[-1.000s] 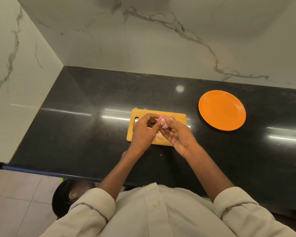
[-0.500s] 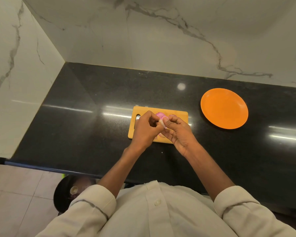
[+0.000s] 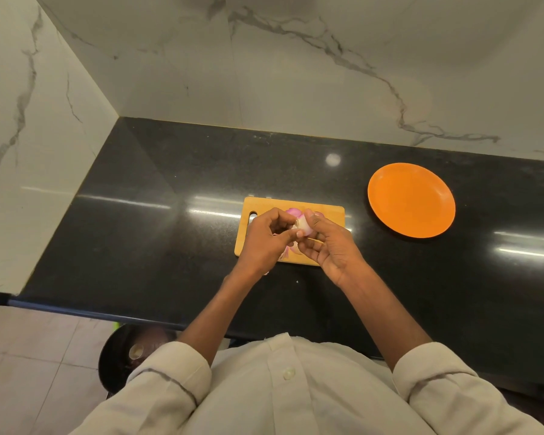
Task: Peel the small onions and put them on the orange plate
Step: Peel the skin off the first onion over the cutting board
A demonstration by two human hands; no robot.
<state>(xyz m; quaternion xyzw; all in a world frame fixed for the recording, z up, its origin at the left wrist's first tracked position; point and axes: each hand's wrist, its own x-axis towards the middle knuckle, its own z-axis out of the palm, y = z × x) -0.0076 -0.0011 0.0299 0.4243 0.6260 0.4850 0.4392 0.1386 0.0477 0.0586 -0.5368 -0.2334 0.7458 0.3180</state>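
Observation:
A small pale onion is held between both hands above the wooden cutting board. My right hand grips it with thumb and fingers. My left hand pinches at its left side. Another pink onion lies on the board just behind the hands, and pink skin pieces lie under them. The orange plate sits to the right of the board with nothing on it.
The black countertop runs to marble walls at the back and left. Its front edge is close to my body. A dark round bin stands on the floor below, at the left.
The hands have stayed over the board, turning the onion a little. The view has shifted slightly.

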